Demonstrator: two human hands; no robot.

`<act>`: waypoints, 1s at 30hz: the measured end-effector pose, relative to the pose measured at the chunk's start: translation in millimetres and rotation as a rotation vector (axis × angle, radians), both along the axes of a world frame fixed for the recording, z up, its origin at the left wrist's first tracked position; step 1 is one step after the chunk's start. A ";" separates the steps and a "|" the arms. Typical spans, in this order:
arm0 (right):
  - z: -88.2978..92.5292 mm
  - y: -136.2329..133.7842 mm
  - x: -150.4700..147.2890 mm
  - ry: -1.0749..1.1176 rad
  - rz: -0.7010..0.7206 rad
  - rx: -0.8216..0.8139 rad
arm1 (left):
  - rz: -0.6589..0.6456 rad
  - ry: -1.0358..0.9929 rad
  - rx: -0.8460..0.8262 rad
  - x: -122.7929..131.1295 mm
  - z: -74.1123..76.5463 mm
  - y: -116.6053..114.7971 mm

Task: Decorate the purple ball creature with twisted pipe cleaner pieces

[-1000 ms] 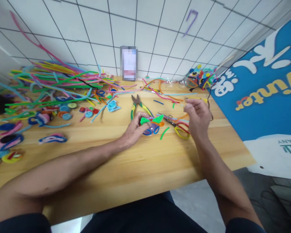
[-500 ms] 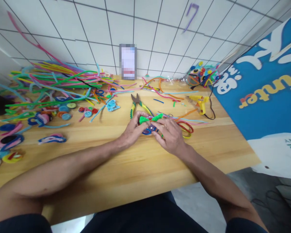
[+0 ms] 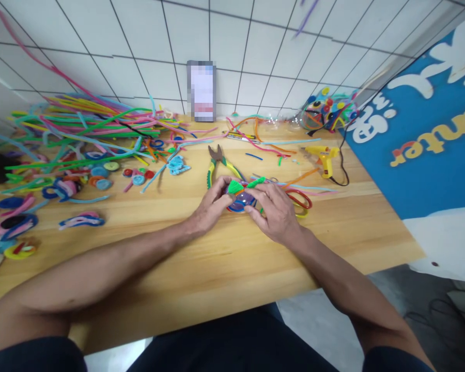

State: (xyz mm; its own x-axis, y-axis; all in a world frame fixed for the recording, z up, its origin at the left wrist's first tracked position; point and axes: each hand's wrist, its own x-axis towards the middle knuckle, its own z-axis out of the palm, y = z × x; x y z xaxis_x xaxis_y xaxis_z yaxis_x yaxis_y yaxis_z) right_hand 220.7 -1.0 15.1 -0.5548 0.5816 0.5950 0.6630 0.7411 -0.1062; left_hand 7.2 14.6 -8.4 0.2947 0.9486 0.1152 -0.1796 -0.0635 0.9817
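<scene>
Between my hands, low over the table, is a clear round ball (image 3: 243, 200) with blue and red pipe cleaner around its lower rim. A green pipe cleaner bow (image 3: 235, 187) sits on its top. My left hand (image 3: 212, 205) is closed around the ball's left side, thumb beside the bow. From the right, my right hand (image 3: 275, 211) grips the ball, its fingers over the top near the bow's right loop and its thumb at the side. The fingertips partly hide both pieces. Just behind my left hand lie pliers (image 3: 218, 159) with yellow-green handles, jaws pointing away.
Scissors (image 3: 303, 198) with looped handles lie beside my right hand. A yellow glue gun (image 3: 324, 157) with a black cord is farther right. Pipe cleaners (image 3: 96, 121) pile up at the back left, with coiled pieces in front. A phone (image 3: 202, 92) leans against the tiled wall.
The view has shifted slightly. My right hand has eased a little to the right, and more of the clear ball shows between the hands. The green bow now sits more tilted.
</scene>
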 end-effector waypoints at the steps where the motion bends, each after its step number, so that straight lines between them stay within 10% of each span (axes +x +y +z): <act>1: -0.2 -0.1 0.1 0.002 -0.004 0.001 | 0.006 0.010 -0.004 0.4 1.0 -0.1; 30: 1.4 -4.4 2.1 0.024 -0.032 0.022 | 0.037 0.027 0.011 3.9 0.3 -4.8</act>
State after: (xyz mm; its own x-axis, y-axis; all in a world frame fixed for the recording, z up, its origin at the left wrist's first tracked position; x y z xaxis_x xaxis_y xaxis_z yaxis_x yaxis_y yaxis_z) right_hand 222.8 -5.4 16.5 -0.5216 0.5857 0.6204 0.6841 0.7216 -0.1061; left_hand 11.1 9.9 -8.0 0.2622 0.9577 0.1187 -0.1503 -0.0809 0.9853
